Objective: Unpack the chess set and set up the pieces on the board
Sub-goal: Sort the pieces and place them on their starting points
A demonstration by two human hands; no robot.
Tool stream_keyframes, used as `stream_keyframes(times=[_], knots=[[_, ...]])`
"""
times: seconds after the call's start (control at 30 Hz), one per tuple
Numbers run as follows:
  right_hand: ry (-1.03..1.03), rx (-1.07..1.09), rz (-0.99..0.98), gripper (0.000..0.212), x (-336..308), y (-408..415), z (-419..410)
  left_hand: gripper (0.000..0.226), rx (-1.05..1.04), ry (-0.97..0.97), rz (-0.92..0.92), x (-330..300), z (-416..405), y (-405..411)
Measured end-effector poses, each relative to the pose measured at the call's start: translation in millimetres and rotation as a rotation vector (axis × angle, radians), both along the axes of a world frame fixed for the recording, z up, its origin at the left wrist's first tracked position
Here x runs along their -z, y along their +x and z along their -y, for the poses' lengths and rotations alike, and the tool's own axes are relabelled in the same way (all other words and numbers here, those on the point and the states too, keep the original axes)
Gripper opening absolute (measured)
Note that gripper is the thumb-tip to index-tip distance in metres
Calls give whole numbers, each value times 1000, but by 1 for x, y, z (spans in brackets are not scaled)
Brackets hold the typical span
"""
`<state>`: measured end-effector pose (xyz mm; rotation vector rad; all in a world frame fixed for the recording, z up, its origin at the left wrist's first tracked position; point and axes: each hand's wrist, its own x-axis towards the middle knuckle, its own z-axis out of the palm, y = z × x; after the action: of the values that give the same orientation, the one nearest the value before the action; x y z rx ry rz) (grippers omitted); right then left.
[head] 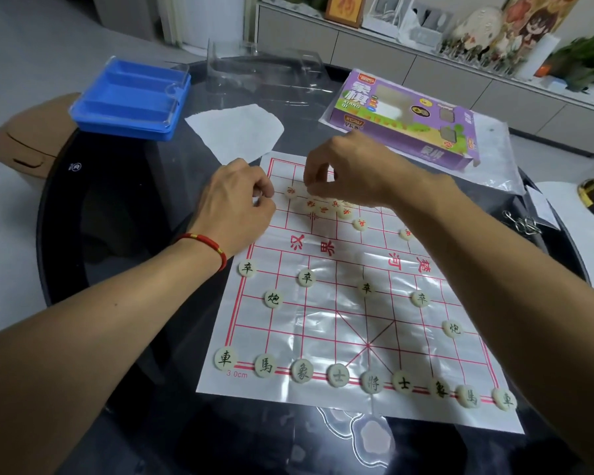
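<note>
The plastic chess board (326, 323) lies on the dark round table. Pale round pieces with black characters fill its near rows, such as the corner piece (225, 358) and a cannon piece (272, 298). Several red-lettered pieces (326, 207) lie clustered on the far half, with two more (360, 224) (406, 233) set out to the right. My left hand (237, 200) hovers at the board's far left edge, fingers curled round a pale piece that barely shows. My right hand (350, 169) reaches over the red cluster, its fingertips pinching a piece there.
A blue compartment tray (131, 97) with a clear lid stands at the far left, with a clear plastic shell (264, 66) behind the white paper sheet (235, 130). The purple chess box (402, 118) lies at the far right on a plastic bag. Metal rings (523, 222) sit at the right rim.
</note>
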<state>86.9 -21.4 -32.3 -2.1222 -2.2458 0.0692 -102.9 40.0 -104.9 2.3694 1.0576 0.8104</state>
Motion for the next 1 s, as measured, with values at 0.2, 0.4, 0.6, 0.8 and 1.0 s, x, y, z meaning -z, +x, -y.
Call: stream_keyframes(times=[0.2, 0.4, 0.6, 0.8, 1.0], knots=[[-115, 2, 27, 27, 6, -8, 7, 9, -5, -26, 8, -1, 1, 0], [59, 17, -81, 18, -15, 10, 9, 7, -2, -44, 4, -2, 1, -1], [95, 185, -102, 18, -13, 55, 10, 3, -1, -51, 1, -3, 2, -1], [81, 144, -30, 20, 5, 53, 1, 10, 14, -65, -3, -6, 4, -1], [27, 125, -3, 24, 14, 52, -7, 8, 5, -68, -6, -6, 4, -1]])
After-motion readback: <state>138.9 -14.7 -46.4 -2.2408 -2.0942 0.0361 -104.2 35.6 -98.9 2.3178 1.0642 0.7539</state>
